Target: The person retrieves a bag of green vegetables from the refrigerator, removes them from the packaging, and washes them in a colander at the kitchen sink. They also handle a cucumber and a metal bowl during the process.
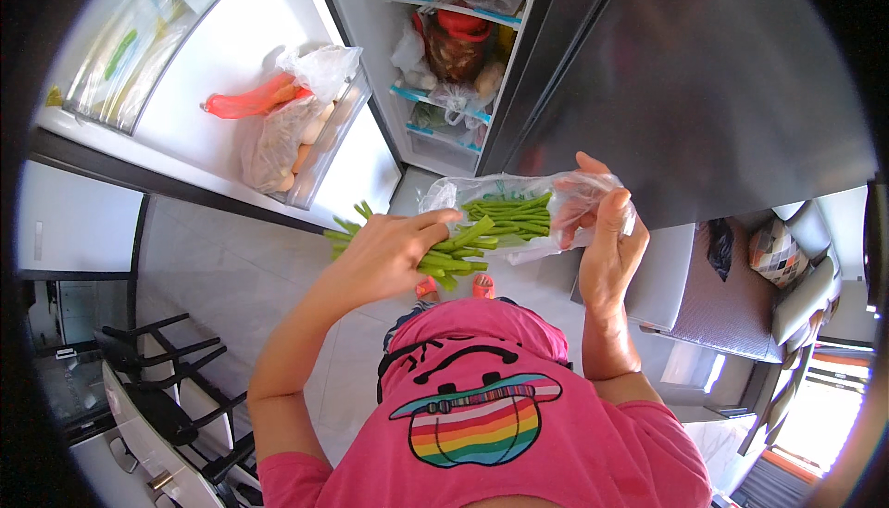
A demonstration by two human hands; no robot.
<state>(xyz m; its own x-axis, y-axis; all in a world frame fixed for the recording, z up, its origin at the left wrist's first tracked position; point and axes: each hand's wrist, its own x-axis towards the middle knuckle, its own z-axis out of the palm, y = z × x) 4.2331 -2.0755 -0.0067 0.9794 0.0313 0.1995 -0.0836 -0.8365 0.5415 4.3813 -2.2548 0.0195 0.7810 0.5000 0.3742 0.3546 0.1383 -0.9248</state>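
My left hand is closed around a bunch of cut green vegetable stalks, whose ends stick out on both sides of the fist. To its right, my right hand grips a clear plastic bag, with fingers behind the film and the thumb at the near side. More thin green stalks lie side by side in the bag. The held bunch overlaps the bag's left part; I cannot tell whether its tips are inside. Both hands are in front of the open refrigerator, above the floor.
The open refrigerator door carries a rack of eggs and plastic bags. Bagged food and a red-lidded jar fill the refrigerator shelves. A dark closed panel stands at right. Black-framed chairs and a sofa flank me.
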